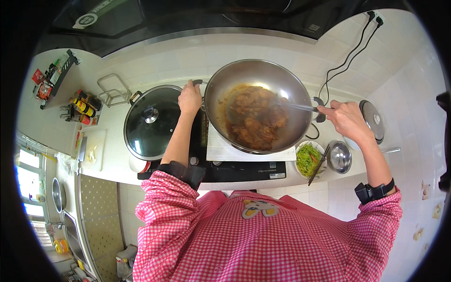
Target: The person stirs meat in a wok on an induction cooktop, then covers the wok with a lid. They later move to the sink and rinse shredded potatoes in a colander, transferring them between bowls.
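Observation:
A large steel wok (225, 75) with two side handles stands over the cooktop, with browned chunks of food in sauce (259, 116) inside it. My left hand (190, 98) grips the wok's left handle. In my right hand (343, 118) is the dark handle end of a metal spatula (297, 106), whose blade reaches into the food and is blurred. The right hand is held just over the wok's right handle (320, 110). To the left of the wok stands a pan with a glass lid (155, 123), partly behind my left forearm.
At the right are a plate of shredded green vegetables (309, 160) with chopsticks (319, 165), a steel bowl (340, 157) and a lidded rice cooker (373, 121). A knife (82, 149) lies by a cutting board (97, 146) at the left. A range hood (197, 17) hangs above.

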Demonstrator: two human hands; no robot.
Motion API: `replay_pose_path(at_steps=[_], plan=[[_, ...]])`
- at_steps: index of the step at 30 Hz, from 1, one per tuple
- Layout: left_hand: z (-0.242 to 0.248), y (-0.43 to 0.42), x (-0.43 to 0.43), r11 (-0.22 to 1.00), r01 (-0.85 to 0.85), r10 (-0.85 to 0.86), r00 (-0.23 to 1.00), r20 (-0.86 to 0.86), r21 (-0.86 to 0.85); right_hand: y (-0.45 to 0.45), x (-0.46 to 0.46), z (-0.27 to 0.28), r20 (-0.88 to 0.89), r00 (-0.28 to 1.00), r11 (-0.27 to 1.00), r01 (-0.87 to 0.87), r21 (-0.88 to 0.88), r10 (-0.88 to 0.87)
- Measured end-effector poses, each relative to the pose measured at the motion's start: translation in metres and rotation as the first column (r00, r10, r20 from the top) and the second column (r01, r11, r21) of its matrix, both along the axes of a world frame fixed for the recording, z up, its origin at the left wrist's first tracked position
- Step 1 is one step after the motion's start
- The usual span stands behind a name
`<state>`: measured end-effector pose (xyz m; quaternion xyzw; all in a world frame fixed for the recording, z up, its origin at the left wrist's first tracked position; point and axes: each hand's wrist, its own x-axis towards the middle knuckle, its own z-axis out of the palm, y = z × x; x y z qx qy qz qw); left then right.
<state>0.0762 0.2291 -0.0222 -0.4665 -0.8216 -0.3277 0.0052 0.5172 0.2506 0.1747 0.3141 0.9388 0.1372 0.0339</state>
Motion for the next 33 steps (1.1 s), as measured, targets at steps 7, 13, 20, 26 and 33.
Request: replay_pose_path(at_steps=[7, 13, 20, 26, 33], plan=[[-0.001, 0.001, -0.001, 1.0, 0.0, 0.001, 1.0, -0.026, 0.03, -0.035, 0.014, 0.014, -0.086, 0.993, 0.996, 0.075, -0.055, -0.079], [-0.003, 0.001, 0.0, 0.999, 0.003, -0.002, 0.999, -0.036, 0.048, -0.058, 0.026, 0.035, 0.032, 0.984, 0.971, 0.179, -0.157, -0.176], [-0.004, 0.001, -0.001, 0.996, -0.001, 0.004, 0.999, -0.036, 0.087, -0.066, 0.025, 0.001, 0.094, 0.984, 0.966, 0.169, -0.196, -0.153], [-0.004, 0.001, -0.004, 0.998, 0.024, -0.021, 0.999, -0.043, 0.055, -0.051, -0.022, -0.06, 0.061, 0.995, 0.99, 0.081, -0.117, -0.074], [-0.003, 0.002, -0.002, 0.999, 0.007, -0.006, 0.999, -0.04, 0.039, -0.07, -0.012, -0.035, 0.144, 0.989, 0.971, 0.054, -0.233, -0.021]])
